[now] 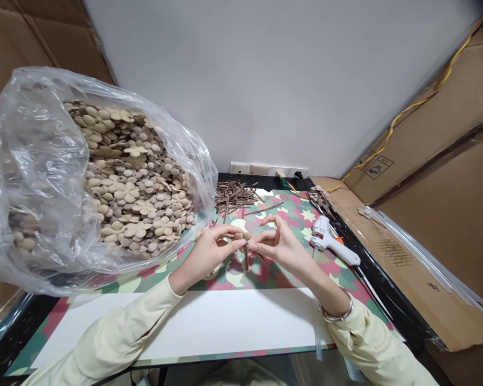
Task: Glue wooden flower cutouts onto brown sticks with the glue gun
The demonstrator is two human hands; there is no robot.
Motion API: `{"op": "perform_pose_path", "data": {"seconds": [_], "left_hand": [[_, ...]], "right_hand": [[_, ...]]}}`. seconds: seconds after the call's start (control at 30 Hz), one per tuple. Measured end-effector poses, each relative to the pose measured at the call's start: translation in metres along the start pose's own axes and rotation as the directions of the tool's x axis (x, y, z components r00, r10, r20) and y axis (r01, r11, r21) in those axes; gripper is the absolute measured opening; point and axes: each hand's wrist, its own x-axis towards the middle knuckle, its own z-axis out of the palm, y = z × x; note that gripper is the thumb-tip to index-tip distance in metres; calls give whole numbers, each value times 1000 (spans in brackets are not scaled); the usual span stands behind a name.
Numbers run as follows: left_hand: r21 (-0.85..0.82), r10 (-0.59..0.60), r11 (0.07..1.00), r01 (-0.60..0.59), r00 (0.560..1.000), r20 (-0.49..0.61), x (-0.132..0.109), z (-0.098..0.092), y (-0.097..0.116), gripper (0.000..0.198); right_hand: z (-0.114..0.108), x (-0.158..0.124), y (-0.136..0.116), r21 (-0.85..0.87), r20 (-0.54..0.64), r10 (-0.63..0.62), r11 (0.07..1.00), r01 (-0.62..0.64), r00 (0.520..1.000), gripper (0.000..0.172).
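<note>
My left hand [210,252] pinches a small beige fabric flower [247,236] between thumb and fingers, above the patterned table cover. A narrow brown strip [246,261] hangs down from the flower. My right hand [280,245] has its thumb and index finger pressed together at the flower's right side, by the top of the strip, and its other fingers are lifted. Part of the flower is covered by my fingertips. Behind my hands lies a pile of brown strips [235,195]. To the right rests a white glue gun [334,242] with a clear glue stick in it.
A large clear plastic bag [36,134] full of beige and brown flowers stands at the left. A white sheet [233,321] lies along the table's front. Glue sticks [426,252] lie on cardboard at the right. Wall sockets [261,170] and cables are at the back.
</note>
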Motion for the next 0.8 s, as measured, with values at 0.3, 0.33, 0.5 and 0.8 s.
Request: {"op": "perform_pose_path", "data": {"seconds": [0.3, 0.33, 0.5, 0.8], "left_hand": [[-24, -15, 1000, 14, 998, -53, 1, 0, -2, 23], [-22, -6, 1000, 5, 999, -52, 1, 0, -2, 22], [-27, -17, 1000, 16, 1000, -20, 1, -1, -1, 22], [17, -31, 999, 30, 997, 69, 3, -4, 0, 24]], "right_hand": [[9, -1, 5, 140, 22, 54, 988, -57, 998, 50], [11, -1, 6, 151, 7, 41, 988, -42, 999, 50], [14, -1, 8, 166, 12, 22, 986, -24, 1000, 51], [9, -2, 1, 45, 29, 13, 999, -14, 1000, 48]]}}
